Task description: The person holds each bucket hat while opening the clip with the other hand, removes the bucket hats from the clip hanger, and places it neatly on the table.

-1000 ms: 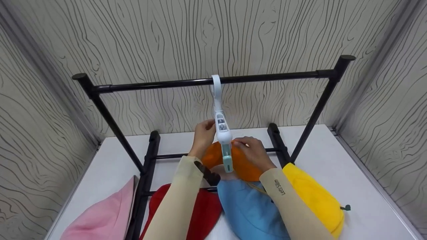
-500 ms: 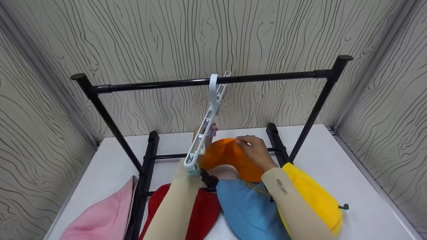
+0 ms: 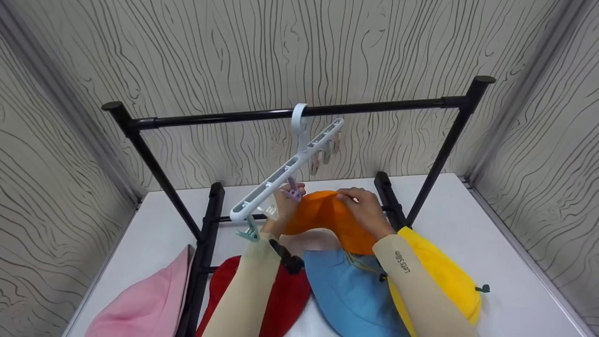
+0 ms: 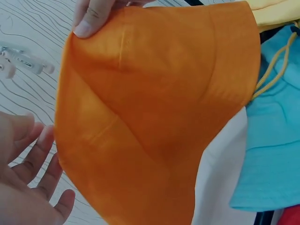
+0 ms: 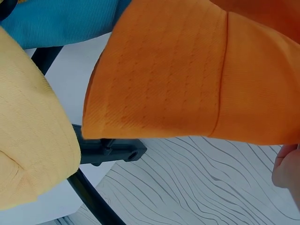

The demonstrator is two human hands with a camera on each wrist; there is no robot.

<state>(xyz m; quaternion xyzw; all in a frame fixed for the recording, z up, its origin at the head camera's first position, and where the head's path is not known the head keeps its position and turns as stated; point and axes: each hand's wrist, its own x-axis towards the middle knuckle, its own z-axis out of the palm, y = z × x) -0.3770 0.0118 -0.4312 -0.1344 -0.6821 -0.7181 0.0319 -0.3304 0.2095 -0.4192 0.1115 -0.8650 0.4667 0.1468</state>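
Note:
An orange bucket hat (image 3: 318,210) is held up under the hanger, its stitched brim (image 5: 154,93) filling much of the right wrist view. My right hand (image 3: 365,213) pinches the hat's top edge between thumb and fingers. At the hat's other side, my left hand (image 3: 282,208) has loosely spread fingers (image 4: 35,161), with fingertips right at the orange cloth. A white clip hanger (image 3: 266,188) hooks over the black bar and slants toward me. From its near half dangle a purple clip (image 3: 293,192), a white clip and a teal clip (image 3: 251,231), overlapping my left hand and wrist in the head view.
The black rack's top bar (image 3: 210,118) crosses above my hands. Below lie a blue hat (image 3: 351,290) with a cord, a red hat (image 3: 288,299), a yellow hat (image 3: 442,274) and a pink hat (image 3: 142,299). More clips (image 3: 326,152) hang from the hanger's far half.
The hanger has swung round, its near end going left and its far end right. My left hand has let go of the hanger area and come beside the hat; my right hand keeps its pinch.

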